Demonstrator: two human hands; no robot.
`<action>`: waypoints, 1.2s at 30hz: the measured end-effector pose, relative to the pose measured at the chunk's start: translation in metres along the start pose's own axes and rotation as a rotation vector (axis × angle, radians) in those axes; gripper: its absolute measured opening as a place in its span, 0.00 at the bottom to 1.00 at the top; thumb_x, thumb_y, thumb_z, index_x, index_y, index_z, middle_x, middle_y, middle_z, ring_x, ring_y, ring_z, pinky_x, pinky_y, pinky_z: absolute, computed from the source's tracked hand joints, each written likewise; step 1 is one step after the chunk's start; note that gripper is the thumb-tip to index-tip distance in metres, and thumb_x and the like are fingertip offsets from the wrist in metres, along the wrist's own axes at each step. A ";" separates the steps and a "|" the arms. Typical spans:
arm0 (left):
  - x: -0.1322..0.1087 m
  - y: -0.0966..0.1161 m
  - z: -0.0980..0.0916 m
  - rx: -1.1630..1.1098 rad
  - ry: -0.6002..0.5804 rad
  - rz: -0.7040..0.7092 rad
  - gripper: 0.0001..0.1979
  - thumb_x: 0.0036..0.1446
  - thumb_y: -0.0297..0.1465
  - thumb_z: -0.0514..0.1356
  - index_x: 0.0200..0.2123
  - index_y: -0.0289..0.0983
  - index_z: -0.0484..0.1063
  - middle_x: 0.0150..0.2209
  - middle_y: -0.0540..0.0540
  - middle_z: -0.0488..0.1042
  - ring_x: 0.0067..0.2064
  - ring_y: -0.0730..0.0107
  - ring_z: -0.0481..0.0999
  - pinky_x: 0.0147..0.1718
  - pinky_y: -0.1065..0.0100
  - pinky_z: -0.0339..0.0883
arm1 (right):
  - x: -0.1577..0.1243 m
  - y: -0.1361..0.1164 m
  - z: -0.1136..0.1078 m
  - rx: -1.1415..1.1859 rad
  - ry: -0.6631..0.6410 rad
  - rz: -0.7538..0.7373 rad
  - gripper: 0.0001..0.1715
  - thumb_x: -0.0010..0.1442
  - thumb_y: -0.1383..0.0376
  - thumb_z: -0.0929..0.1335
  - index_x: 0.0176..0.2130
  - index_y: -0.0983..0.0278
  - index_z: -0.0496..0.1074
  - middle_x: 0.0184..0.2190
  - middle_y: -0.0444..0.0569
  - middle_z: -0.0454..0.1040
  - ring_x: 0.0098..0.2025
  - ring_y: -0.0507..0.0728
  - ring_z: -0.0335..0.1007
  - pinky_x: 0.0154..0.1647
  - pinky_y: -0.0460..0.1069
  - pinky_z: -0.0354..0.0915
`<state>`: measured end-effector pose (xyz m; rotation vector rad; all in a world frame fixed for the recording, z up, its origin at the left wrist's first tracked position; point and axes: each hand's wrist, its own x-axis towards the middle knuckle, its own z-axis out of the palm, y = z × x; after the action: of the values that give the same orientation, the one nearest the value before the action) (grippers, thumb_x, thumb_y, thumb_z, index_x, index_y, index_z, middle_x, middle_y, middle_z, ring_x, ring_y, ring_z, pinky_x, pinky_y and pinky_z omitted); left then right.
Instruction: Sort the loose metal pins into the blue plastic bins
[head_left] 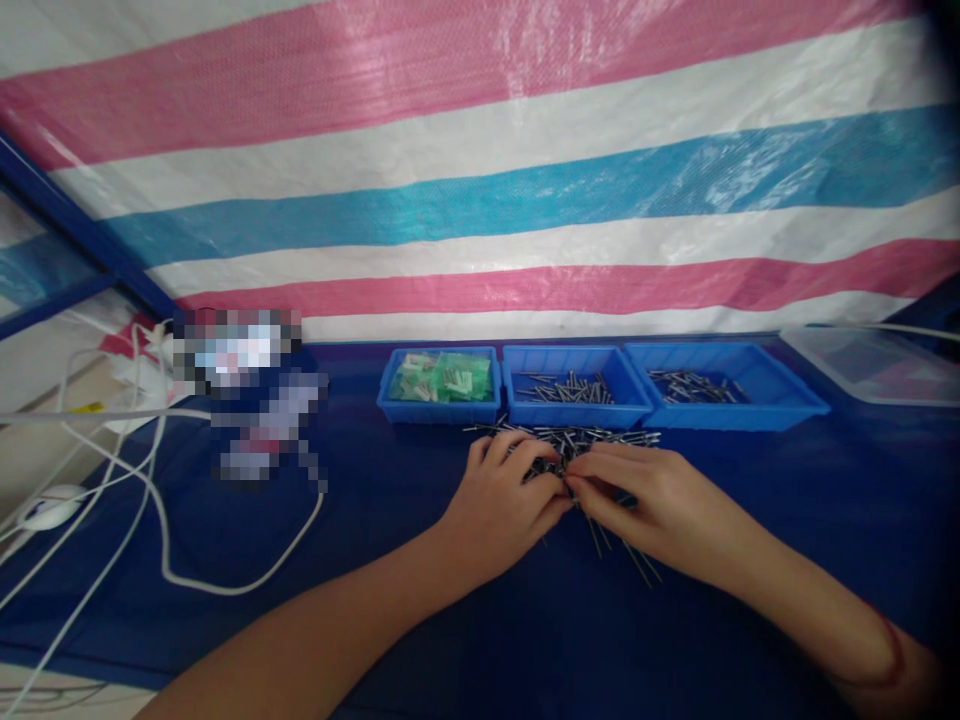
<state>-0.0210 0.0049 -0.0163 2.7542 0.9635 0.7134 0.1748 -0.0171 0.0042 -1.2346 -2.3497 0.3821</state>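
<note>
A loose pile of thin metal rods (pixel 570 440) lies on the blue tabletop, just in front of the bins. My left hand (pixel 504 495) reaches over the pile's left side, its thumb and fingertips closed in a pinch. Opposite it, my right hand (pixel 660 500) pinches too, and the fingertips of both meet over the rods. Whatever is between them is too small and covered to make out. Several long thin rods (pixel 637 563) stick out toward me from below my right hand.
Behind the pile stand three blue bins: one with green packets (pixel 461 378), a middle bin (pixel 634 400) and a right bin (pixel 780 408) with metal pieces. A clear plastic lid (pixel 862 370) lies at right. White cables (pixel 169 570) and blurred items occupy the left. A striped sheet (pixel 480 200) hangs behind.
</note>
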 end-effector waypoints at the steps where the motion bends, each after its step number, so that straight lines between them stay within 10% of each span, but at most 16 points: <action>1: 0.001 0.000 -0.001 -0.035 0.016 -0.010 0.08 0.62 0.35 0.57 0.37 0.39 0.74 0.47 0.44 0.72 0.53 0.59 0.66 0.49 0.57 0.60 | 0.000 -0.001 -0.001 0.015 -0.008 0.011 0.08 0.61 0.69 0.63 0.33 0.62 0.71 0.27 0.45 0.71 0.28 0.52 0.67 0.30 0.47 0.62; 9: 0.003 0.002 -0.011 -0.397 0.221 -0.068 0.10 0.65 0.34 0.53 0.38 0.36 0.72 0.36 0.45 0.73 0.41 0.67 0.73 0.43 0.66 0.66 | 0.004 -0.007 -0.001 0.112 -0.011 -0.014 0.06 0.59 0.71 0.63 0.37 0.61 0.64 0.31 0.45 0.69 0.29 0.52 0.66 0.29 0.46 0.62; 23: 0.003 0.003 -0.011 -0.523 0.192 -0.250 0.08 0.65 0.32 0.52 0.40 0.37 0.70 0.38 0.45 0.77 0.40 0.67 0.76 0.43 0.66 0.68 | 0.002 -0.001 -0.001 0.299 0.268 0.137 0.09 0.63 0.60 0.65 0.38 0.60 0.73 0.34 0.48 0.76 0.36 0.56 0.72 0.35 0.49 0.67; 36: 0.004 0.000 -0.007 -0.446 0.167 -0.115 0.10 0.63 0.35 0.56 0.43 0.38 0.74 0.40 0.45 0.80 0.42 0.66 0.78 0.46 0.65 0.66 | 0.001 -0.009 0.005 0.248 0.288 0.101 0.10 0.62 0.61 0.65 0.30 0.62 0.69 0.25 0.45 0.70 0.27 0.52 0.66 0.28 0.48 0.62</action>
<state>-0.0219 0.0068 -0.0084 2.2655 0.8574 1.0104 0.1650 -0.0215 0.0040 -1.2031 -1.9395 0.4776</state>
